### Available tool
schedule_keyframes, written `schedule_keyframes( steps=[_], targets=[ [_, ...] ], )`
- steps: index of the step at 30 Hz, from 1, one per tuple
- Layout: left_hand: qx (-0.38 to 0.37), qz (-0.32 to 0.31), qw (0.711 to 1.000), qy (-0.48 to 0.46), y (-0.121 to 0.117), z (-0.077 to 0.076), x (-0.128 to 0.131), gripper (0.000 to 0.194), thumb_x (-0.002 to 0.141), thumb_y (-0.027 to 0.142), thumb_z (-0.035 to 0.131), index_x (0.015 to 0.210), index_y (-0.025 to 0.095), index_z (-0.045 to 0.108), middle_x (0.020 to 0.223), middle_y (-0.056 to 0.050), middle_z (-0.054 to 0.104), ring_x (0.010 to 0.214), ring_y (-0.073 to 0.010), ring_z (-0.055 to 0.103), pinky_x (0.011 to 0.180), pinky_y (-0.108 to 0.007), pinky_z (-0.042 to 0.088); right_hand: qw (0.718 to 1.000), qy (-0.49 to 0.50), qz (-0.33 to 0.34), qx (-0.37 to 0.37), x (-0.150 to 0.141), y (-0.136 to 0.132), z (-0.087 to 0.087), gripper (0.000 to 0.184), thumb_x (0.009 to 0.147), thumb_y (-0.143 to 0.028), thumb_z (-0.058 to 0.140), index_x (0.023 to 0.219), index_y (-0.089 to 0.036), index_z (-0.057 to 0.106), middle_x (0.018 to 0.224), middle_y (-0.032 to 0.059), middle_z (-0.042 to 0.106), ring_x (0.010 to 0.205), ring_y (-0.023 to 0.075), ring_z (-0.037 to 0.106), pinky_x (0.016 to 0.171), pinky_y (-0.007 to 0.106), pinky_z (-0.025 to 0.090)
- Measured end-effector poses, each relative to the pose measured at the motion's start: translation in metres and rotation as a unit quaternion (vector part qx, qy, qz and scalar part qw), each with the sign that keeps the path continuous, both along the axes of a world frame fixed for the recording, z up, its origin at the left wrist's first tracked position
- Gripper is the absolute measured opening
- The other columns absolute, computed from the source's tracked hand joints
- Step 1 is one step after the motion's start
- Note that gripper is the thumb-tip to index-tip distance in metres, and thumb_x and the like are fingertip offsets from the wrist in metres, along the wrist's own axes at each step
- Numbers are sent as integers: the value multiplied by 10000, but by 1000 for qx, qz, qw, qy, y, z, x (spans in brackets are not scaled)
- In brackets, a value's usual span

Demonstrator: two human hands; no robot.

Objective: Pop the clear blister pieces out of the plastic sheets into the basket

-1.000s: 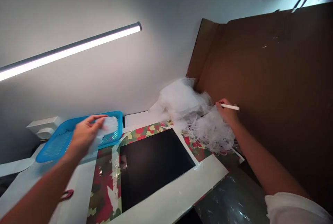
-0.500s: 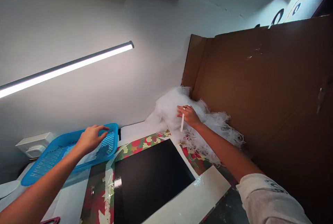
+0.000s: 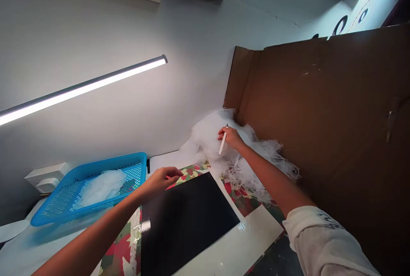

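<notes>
Between the bent fingers of the right hand [image 3: 233, 137], firmly held, a slim white pen-shaped tool [image 3: 222, 142], dark tip upward, blunt end slanting down and to the left. Directly behind and below, a heap of sheer white mesh fabric [image 3: 209, 128]; contact between fingertips and mesh impossible to tell from this angle. Along the near side of the heap, beneath the right forearm, a loose tangle of white strands [image 3: 243, 177]. At the right forearm, a rolled pale sleeve [image 3: 323, 242].

Over the upper left part of a glossy black rectangular panel [image 3: 188, 220], the left hand [image 3: 160, 180], back upward, fingers loosely bent, with a small gap between thumb and fingertips. Under the panel, a camouflage-patterned covering [image 3: 117, 250] in red, green and cream; along the near right edge, a broad white strip [image 3: 237, 246].

To the left, beyond the left forearm, a blue perforated plastic basket [image 3: 110, 162] with a flattened pile of white mesh pieces [image 3: 104, 186] inside. Just beside the basket, a white box-like fitting [image 3: 48, 177]. Farther out, a tall brown cardboard sheet [image 3: 314, 109] upright behind the heap, and a lit tube lamp [image 3: 96, 83] slanting across the pale wall [image 3: 179, 88].
</notes>
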State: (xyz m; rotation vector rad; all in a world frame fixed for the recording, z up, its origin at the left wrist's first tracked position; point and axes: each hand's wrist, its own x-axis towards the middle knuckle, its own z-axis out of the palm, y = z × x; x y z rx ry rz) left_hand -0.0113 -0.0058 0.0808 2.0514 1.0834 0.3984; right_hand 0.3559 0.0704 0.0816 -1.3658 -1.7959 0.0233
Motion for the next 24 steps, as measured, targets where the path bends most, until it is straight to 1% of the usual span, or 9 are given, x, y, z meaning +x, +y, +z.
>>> schedule_keyframes(
  steps=[4,9,11,13,15,18,20,22,24],
  targets=[
    [-29,-7,999,-27,-7,-1,4,400,832,497,564,1023,175,704,929,-59,697,867,-213,606,762,-304,450,999,40,-7,6,2,2,11,172,724,-326,665,623,-189,634,675,27,635,704,191,576,707,309,452],
    [-169,0,974,-152,-12,-4,1,426,826,516,633,1051,156,676,1040,-89,686,959,-211,612,877,-335,454,985,134,-61,87,15,-9,46,261,807,-445,529,714,-203,554,722,17,552,740,179,507,719,307,425],
    [-233,8,945,-227,-11,-8,4,472,834,538,636,1103,151,657,1092,-112,674,1000,-221,618,933,-362,450,976,173,-44,125,8,-25,66,285,852,-474,467,754,-210,511,729,0,509,699,153,475,675,277,410],
    [-305,0,901,-310,-12,-12,10,565,860,602,571,1199,152,613,1170,-143,646,1063,-250,613,980,-408,441,965,211,25,152,-15,-52,84,309,860,-507,496,762,-214,499,719,-13,484,663,136,452,629,254,392],
    [-378,-26,850,-366,-16,-16,19,685,872,690,457,1305,166,539,1255,-170,606,1133,-298,593,997,-476,433,971,186,109,105,-51,-86,94,326,854,-521,561,759,-210,528,719,-10,512,665,134,472,630,249,402],
    [-444,-69,802,-394,-32,-25,32,799,854,779,319,1417,220,417,1359,-171,543,1215,-346,548,994,-539,425,962,94,251,-45,-101,-134,89,296,850,-480,631,763,-198,605,848,33,635,768,161,572,714,279,452],
    [-463,-80,797,-380,-45,-35,33,816,846,795,287,1450,252,366,1392,-159,519,1241,-347,532,996,-542,427,947,87,285,-118,-114,-153,75,236,856,-427,647,813,-195,645,961,53,677,873,182,617,776,295,471],
    [-457,-68,820,-338,-58,-46,25,758,870,746,358,1458,268,351,1411,-147,502,1250,-330,529,1007,-521,434,939,117,273,-175,-106,-163,55,221,863,-405,641,821,-188,644,1040,70,693,951,202,638,826,317,480],
    [-394,-31,876,-276,-69,-56,9,667,882,621,514,1435,270,386,1414,-132,498,1248,-305,534,1021,-481,442,934,155,232,-222,-86,-167,30,243,850,-408,650,777,-179,615,1088,89,698,1000,227,647,844,345,492]
  ],
)
